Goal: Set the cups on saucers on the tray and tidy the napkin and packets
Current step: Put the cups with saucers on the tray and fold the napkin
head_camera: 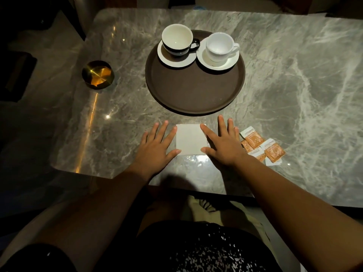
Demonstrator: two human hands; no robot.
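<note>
A round brown tray [194, 95] lies mid-table. At its far side a black-and-white cup [177, 39] stands on a white saucer [172, 60], and beside it a white cup [219, 46] stands on a second saucer [225, 64]. In front of the tray a folded white napkin [189, 139] lies flat. My left hand [157, 144] lies flat at its left edge with straight fingers. My right hand [224, 142] lies flat over its right edge, fingers spread. Several orange packets [261, 145] lie loosely heaped just right of my right hand.
A brass ashtray [97, 75] sits left of the tray on the grey marble table [294, 85]. The table's near edge runs just behind my wrists, its left corner cut at an angle. My lap is below the edge.
</note>
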